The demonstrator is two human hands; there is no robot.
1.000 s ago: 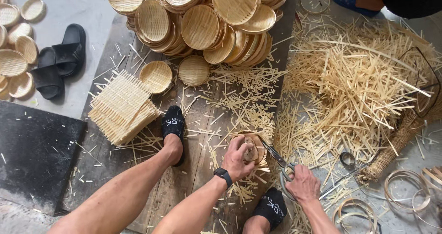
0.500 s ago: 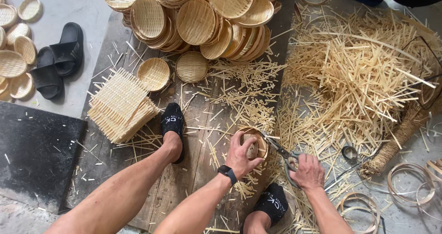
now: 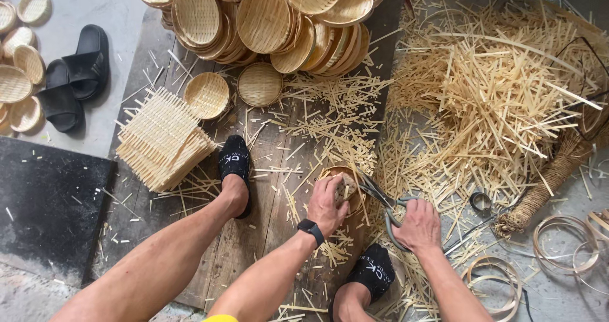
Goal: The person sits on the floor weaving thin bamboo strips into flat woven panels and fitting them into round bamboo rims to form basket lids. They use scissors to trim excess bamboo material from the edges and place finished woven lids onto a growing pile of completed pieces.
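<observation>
My left hand [image 3: 328,203], with a black watch on the wrist, grips a small round woven bamboo basket [image 3: 343,177] and presses it down on the wooden boards. My right hand [image 3: 417,224] is closed on the handles of large metal scissors [image 3: 379,196], whose blades reach to the basket's right rim. Both my feet in black slippers rest on the boards, one by the left knee [image 3: 235,165], one below the basket [image 3: 375,272].
A heap of finished round baskets [image 3: 273,18] lies at the top. A stack of square woven mats [image 3: 162,138] sits on the left. Bamboo strip trimmings [image 3: 495,87] pile up on the right. Bamboo hoops [image 3: 561,239], a rope-wrapped bundle [image 3: 545,182] and black sandals [image 3: 73,75] lie around.
The view has shifted slightly. My left hand has turned the small basket a little while the scissors stay at its rim; my right hand has moved slightly left.
</observation>
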